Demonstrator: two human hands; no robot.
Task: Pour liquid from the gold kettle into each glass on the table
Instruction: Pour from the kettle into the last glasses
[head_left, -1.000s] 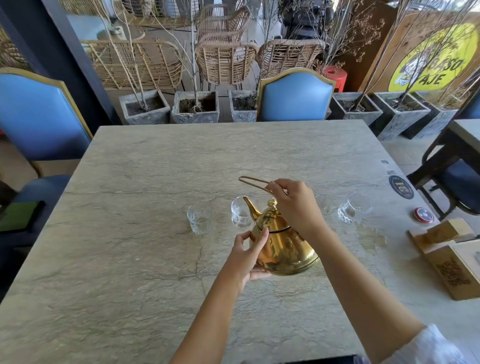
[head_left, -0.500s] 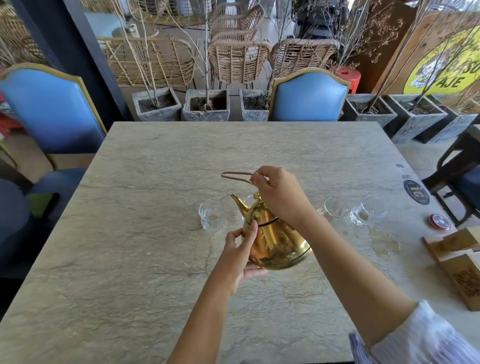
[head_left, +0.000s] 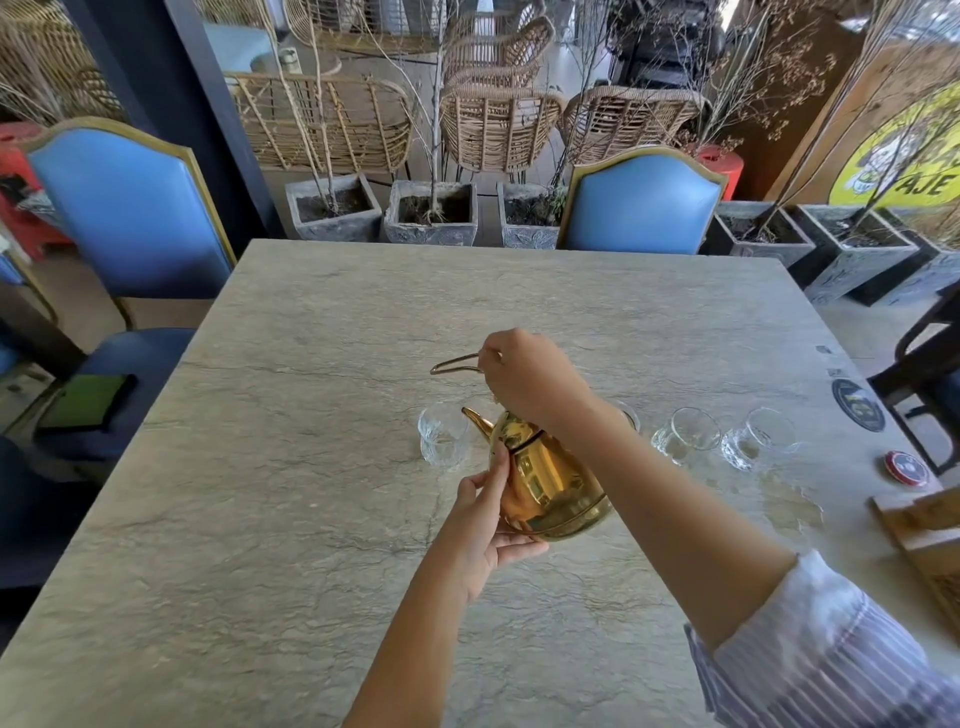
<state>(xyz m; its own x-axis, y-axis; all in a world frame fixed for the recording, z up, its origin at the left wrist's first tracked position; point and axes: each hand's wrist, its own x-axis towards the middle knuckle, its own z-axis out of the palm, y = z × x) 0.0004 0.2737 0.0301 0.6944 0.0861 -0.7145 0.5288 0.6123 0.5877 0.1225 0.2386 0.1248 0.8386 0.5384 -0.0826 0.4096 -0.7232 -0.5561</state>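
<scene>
The gold kettle (head_left: 550, 488) hangs tilted above the stone table (head_left: 291, 467), its spout pointing left at the leftmost clear glass (head_left: 441, 439). My right hand (head_left: 530, 379) grips the kettle's thin wire handle from above. My left hand (head_left: 485, 525) cups the kettle's belly from below and the left, one finger up along its side. Another glass (head_left: 626, 415) is mostly hidden behind my right forearm. Two more glasses (head_left: 685, 439) (head_left: 761, 441) stand in the same row to the right. No stream of liquid is visible.
A wet patch (head_left: 784, 504) lies on the table right of the glasses. A round red coaster (head_left: 905, 467), a dark round sticker (head_left: 857, 405) and a wooden holder (head_left: 930, 540) sit near the right edge. Blue chairs (head_left: 641, 205) stand around the table.
The kettle and both hands have shifted left along the row, from the second glass toward the leftmost one. My view has also turned left.
</scene>
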